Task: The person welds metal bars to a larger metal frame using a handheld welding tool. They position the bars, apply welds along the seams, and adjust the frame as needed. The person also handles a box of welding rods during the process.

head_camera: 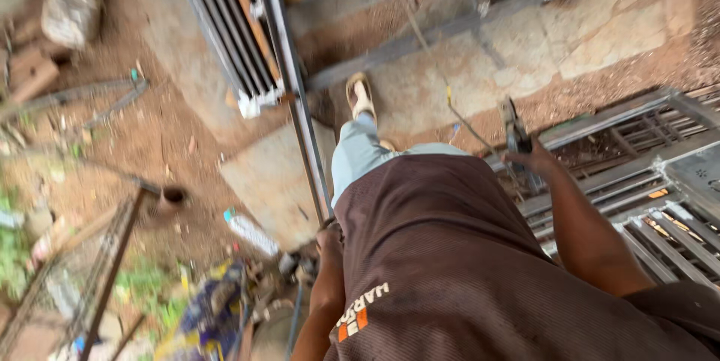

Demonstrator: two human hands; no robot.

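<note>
Taking the long grey steel bar that runs from top to bottom as my landmark: left of it lie a short rusty pipe stub and a clear plastic bottle on the red dirt ground. My left hand sits at the bar's lower end, fingers seemingly closed on it, though the blur leaves me unsure. Right of the bar, my sandalled foot stands on concrete. Further right, my right hand grips a dark tool above a grey welded metal grille. I judge the bar could slip and swing toward my foot if my left grip is loose
</note>
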